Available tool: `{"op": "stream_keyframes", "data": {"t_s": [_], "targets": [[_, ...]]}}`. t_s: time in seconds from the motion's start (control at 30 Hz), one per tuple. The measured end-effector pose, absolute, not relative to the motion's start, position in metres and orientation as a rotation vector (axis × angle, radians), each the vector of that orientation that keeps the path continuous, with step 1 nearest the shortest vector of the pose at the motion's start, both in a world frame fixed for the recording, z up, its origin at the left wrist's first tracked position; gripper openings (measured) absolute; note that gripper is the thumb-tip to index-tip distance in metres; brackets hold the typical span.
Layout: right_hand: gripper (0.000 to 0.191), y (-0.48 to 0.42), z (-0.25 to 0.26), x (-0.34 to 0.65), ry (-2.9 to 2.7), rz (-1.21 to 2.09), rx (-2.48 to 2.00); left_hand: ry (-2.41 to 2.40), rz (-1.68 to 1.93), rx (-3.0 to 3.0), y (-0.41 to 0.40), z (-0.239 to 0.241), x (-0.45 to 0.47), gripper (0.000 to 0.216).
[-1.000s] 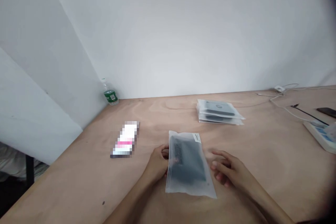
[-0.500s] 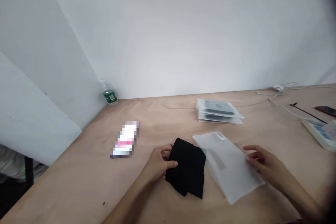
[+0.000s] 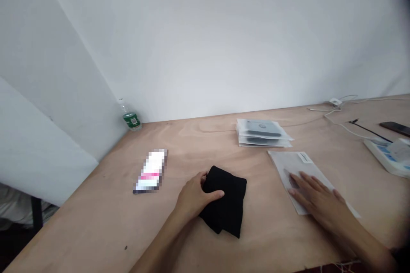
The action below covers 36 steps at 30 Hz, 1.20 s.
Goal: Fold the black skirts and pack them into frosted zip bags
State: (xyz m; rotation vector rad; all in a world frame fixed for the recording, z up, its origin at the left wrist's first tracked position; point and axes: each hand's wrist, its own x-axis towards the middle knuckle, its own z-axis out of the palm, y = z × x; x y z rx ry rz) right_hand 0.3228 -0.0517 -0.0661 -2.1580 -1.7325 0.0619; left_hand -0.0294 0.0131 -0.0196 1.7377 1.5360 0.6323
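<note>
A folded black cloth (image 3: 226, 202) lies on the wooden table in front of me. My left hand (image 3: 197, 196) grips its left edge, thumb on top and the other fingers partly hidden behind the fabric. To the right, a frosted plastic bag (image 3: 290, 163) with a small white label near its far edge lies flat. My right hand (image 3: 320, 200) rests palm down on this bag, fingers stretched out and holding nothing. The bag and the cloth are apart, with bare wood between them.
Behind the cloth sits a stack of filled frosted bags (image 3: 264, 133). A phone with a blurred screen (image 3: 151, 171) lies to the left, and a water bottle (image 3: 131, 118) stands in the corner. At right are a power strip (image 3: 389, 158), white cables (image 3: 335, 102) and a dark phone (image 3: 395, 128).
The frosted bag has moved right, away from the cloth, and now lies flat. My right hand has gone from its edge to flat on top of it. My left hand still grips the cloth.
</note>
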Motion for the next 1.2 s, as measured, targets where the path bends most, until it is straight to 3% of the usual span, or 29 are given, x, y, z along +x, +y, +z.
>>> {"op": "stream_keyframes", "data": {"t_s": [0.07,0.17,0.33,0.47,0.57,0.63,0.8,0.87,0.97,1.1,1.2], "targets": [[0.047,-0.052,-0.064,0.314,-1.759,0.006,-2.173,1.559,0.605,1.775,0.016,-0.020,-0.024,0.066],[0.046,-0.058,-0.053,0.293,-1.742,0.014,-1.962,1.523,0.561,1.834,0.022,-0.018,-0.015,0.047],[0.035,-0.071,-0.035,0.234,-1.554,0.840,-1.566,1.399,0.611,2.002,0.021,0.006,0.000,0.025],[0.032,-0.067,-0.031,0.213,-1.329,1.147,-1.309,1.083,0.766,2.370,0.010,0.017,-0.003,0.025],[0.028,-0.063,-0.037,0.215,-1.285,1.162,-1.295,0.918,0.873,2.592,0.004,0.001,-0.023,0.029],[0.025,-0.064,-0.042,0.215,-1.333,1.070,-1.365,1.066,0.869,2.521,-0.001,-0.014,-0.041,0.032],[0.027,-0.076,-0.041,0.190,-1.660,0.503,-1.462,1.592,0.827,1.988,-0.030,-0.035,-0.058,0.023],[0.042,-0.079,-0.035,0.172,-1.823,0.386,-1.462,1.580,0.800,1.780,-0.043,-0.035,-0.048,0.024],[0.054,-0.076,-0.030,0.146,-2.020,0.407,-1.444,1.461,0.847,1.628,-0.054,-0.035,-0.026,0.026],[0.030,-0.066,-0.029,0.133,-1.895,0.595,-1.340,1.407,1.036,1.495,-0.053,-0.036,-0.012,0.020],[0.026,-0.060,-0.029,0.147,-1.514,0.756,-1.296,1.450,1.150,1.412,-0.051,-0.033,-0.018,0.016]]}}
